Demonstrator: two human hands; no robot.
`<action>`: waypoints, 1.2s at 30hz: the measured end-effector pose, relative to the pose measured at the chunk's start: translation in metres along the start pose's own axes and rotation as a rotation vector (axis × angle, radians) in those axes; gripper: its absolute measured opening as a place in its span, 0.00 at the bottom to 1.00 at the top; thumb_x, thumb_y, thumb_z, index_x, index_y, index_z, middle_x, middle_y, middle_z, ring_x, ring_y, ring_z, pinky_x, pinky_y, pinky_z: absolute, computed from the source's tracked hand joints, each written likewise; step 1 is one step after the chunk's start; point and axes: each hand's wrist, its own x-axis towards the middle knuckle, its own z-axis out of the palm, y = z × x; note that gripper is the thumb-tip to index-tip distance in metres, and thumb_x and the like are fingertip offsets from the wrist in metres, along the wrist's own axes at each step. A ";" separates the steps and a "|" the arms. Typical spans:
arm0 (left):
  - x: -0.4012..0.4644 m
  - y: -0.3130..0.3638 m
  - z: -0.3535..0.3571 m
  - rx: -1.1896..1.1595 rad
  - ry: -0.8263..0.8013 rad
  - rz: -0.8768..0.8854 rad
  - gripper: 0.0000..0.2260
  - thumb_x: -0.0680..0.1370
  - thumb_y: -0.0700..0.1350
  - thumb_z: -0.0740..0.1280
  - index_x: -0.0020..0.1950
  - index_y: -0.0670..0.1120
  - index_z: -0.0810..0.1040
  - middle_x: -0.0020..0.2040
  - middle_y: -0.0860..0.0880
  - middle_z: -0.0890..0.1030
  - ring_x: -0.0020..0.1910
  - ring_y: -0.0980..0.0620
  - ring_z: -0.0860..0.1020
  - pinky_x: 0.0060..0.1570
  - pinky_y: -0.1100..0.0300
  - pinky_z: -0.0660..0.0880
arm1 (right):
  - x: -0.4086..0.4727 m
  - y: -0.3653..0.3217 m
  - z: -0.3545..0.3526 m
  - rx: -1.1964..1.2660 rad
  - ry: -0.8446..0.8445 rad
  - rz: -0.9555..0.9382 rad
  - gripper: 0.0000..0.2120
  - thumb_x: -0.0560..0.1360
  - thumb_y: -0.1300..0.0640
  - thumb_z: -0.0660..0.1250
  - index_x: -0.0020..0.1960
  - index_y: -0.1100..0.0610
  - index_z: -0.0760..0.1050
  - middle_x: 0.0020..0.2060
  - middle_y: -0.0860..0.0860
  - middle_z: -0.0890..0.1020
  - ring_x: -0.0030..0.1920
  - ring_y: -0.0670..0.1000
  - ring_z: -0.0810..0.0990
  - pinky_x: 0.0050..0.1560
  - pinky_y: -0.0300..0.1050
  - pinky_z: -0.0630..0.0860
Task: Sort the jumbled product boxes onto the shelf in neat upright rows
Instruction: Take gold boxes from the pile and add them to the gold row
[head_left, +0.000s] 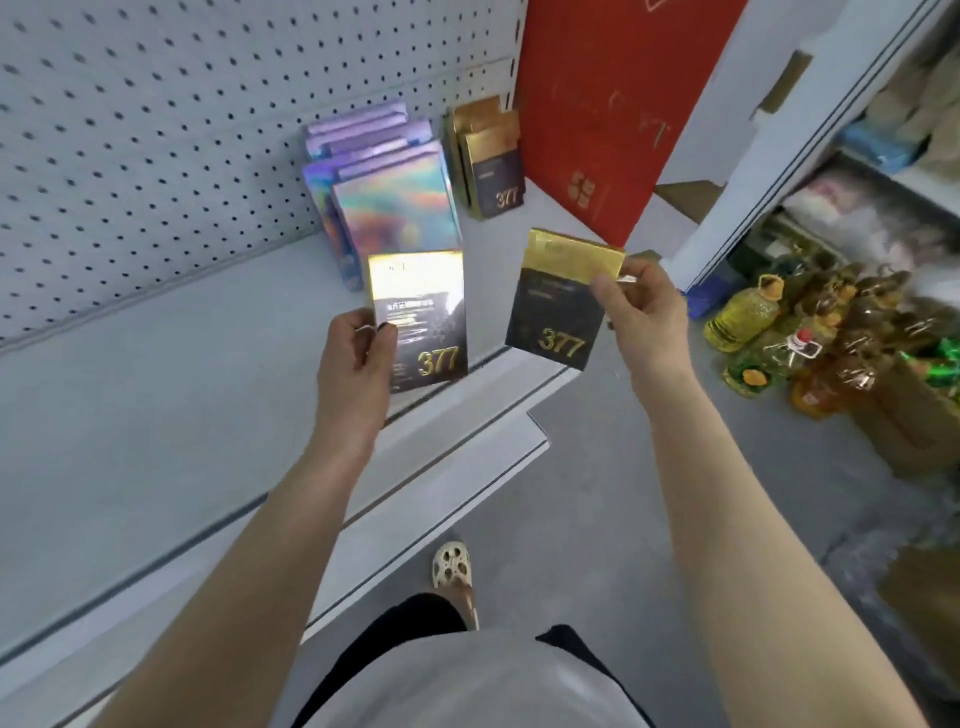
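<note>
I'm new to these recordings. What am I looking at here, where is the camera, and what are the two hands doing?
There is no machine: a person wears a camera on the head, looking down at their own arms. The left hand holds one black-and-gold box marked 377; the right hand holds a second black-and-gold box. Both are above the front of a grey shelf. At the back stand a row of shiny rainbow boxes, a short row of matching 377 boxes and a tall red box. Oil bottles sit on the floor.
</note>
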 end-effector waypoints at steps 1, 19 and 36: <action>0.010 0.003 0.006 0.002 0.005 -0.001 0.11 0.77 0.51 0.64 0.58 0.52 0.73 0.52 0.52 0.80 0.53 0.50 0.79 0.58 0.44 0.76 | 0.018 -0.002 0.003 -0.007 -0.004 -0.020 0.09 0.78 0.51 0.69 0.55 0.52 0.75 0.34 0.39 0.83 0.35 0.35 0.81 0.31 0.28 0.72; 0.096 0.025 0.094 -0.083 0.325 -0.098 0.08 0.81 0.43 0.62 0.51 0.57 0.74 0.50 0.51 0.82 0.51 0.48 0.81 0.58 0.44 0.77 | 0.296 0.000 0.102 -0.424 -0.602 -0.340 0.15 0.78 0.58 0.68 0.59 0.40 0.71 0.50 0.48 0.81 0.52 0.50 0.80 0.47 0.41 0.74; 0.116 0.033 0.191 -0.105 0.266 -0.102 0.08 0.82 0.41 0.60 0.55 0.54 0.73 0.51 0.49 0.82 0.48 0.53 0.81 0.54 0.52 0.77 | 0.305 -0.011 0.089 -0.130 -0.952 -0.234 0.10 0.76 0.42 0.66 0.53 0.45 0.79 0.49 0.41 0.83 0.51 0.43 0.81 0.48 0.40 0.76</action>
